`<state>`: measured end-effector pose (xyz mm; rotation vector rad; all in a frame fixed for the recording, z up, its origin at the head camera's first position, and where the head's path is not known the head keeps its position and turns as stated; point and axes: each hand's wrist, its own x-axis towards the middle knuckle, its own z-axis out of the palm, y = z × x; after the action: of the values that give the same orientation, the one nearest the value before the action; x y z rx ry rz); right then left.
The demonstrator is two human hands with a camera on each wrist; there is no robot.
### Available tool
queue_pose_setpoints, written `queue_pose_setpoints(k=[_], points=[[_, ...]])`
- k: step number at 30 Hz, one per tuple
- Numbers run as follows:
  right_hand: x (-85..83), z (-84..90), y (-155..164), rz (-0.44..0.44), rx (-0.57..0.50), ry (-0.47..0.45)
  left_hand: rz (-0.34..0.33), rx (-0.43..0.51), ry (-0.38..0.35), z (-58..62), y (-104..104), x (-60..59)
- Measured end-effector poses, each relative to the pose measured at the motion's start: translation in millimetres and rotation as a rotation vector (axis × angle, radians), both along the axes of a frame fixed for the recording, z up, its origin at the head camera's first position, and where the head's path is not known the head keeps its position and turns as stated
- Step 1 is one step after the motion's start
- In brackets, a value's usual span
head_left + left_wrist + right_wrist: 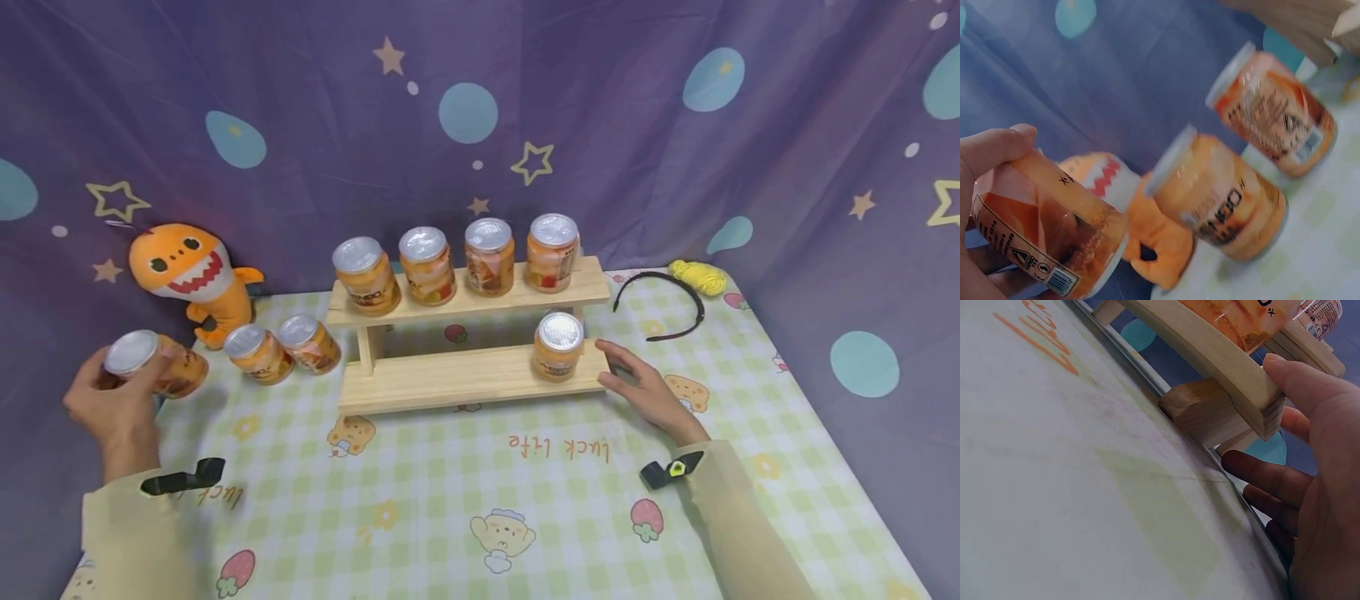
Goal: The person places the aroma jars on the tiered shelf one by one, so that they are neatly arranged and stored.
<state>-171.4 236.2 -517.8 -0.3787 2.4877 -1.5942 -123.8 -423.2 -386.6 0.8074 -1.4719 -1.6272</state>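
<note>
Plainly, the left hand (116, 404) is curled round a glossy orange can (184, 368), short and cylindrical with a silvery disc lid, just beside two matching cans (260, 358) and the plush shark (197, 275). The right hand (651, 396), fingers parted, touches the smooth-grained wooden shelf (431, 383) at its lower board's end.

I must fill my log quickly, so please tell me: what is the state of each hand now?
Left hand: closed, holding an orange can.
Right hand: open, touching the right end of the wooden stand's lower board.
</note>
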Motion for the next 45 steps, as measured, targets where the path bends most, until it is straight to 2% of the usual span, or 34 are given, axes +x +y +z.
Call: queue_pose_setpoints(k=[4, 7, 10, 13, 17, 22, 25, 37, 45], points=[[-0.6, 0.2, 0.0, 0.003, -0.002, 0.006, -0.035, -0.040, 0.043, 8.0, 13.1, 7.2], [-1.3, -0.2, 0.1, 0.006, -0.002, 0.007, -0.061, -0.033, 0.066, 14.8, 24.3, 11.2], [-1.9, -0.5, 0.0, 0.008, 0.000, 0.005, -0.085, -0.016, 0.072, 20.9, 36.0, 14.1], [-1.9, 0.0, -0.2, 0.008, -0.001, 0.002, -0.118, -0.022, 0.048, 25.8, 48.3, 17.7], [-1.6, 0.7, -0.2, 0.007, -0.001, 0.002, -0.170, -0.076, 0.048, 28.7, 66.6, 23.6], [-1.7, 0.4, 0.0, 0.007, 0.003, 0.009, -0.261, -0.124, 0.124, 30.7, 89.3, 29.2], [-2.0, 0.1, 0.0, 0.010, 0.009, 0.013, -0.303, -0.158, 0.138, 32.3, 102.5, 30.9], [-0.4, 1.4, -0.6, 0.004, 0.003, 0.001, -0.428, -0.197, 0.066, 44.8, 151.3, 35.8], [0.5, -0.2, -1.5, -0.004, 0.002, 0.008, -0.542, -0.310, -0.035, 52.8, 186.7, 38.4]])
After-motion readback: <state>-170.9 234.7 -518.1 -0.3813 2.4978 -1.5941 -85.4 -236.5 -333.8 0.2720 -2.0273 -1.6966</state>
